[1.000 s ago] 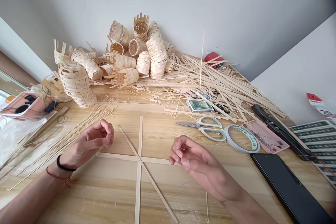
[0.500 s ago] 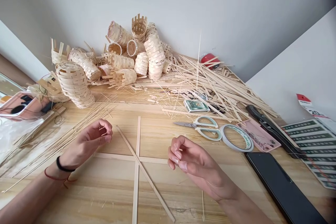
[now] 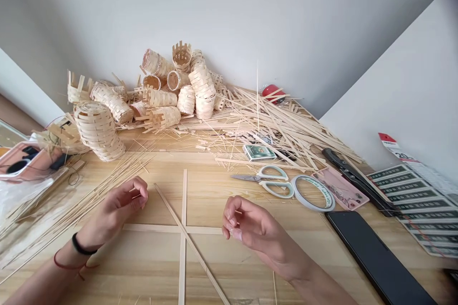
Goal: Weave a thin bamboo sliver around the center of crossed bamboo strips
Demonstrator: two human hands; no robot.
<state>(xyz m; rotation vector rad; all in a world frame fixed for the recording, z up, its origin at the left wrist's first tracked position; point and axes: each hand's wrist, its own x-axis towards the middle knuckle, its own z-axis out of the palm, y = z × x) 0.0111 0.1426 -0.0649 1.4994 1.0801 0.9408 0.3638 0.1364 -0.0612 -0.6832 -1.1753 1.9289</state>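
Three thin wooden strips lie on the table between my hands. An upright strip and a crosswise strip form a cross, and a diagonal strip rests over their crossing. My left hand hovers near the crosswise strip's left end, fingers loosely curled and nothing visible in them. Close to that strip's right end is my right hand, thumb and fingers bent but apart, also without anything visible. Scissors with pale handles and a roll of tape lie beyond my right hand.
Woven baskets are heaped at the back, beside a pile of loose strips. Thin splints spread at left near a pink container. On the right are a phone, a pink tray and a black-handled tool.
The camera view has shifted, so the table things appear lower and slightly left. My hands stay hovering beside the strips, with the left fingers a little more closed in.
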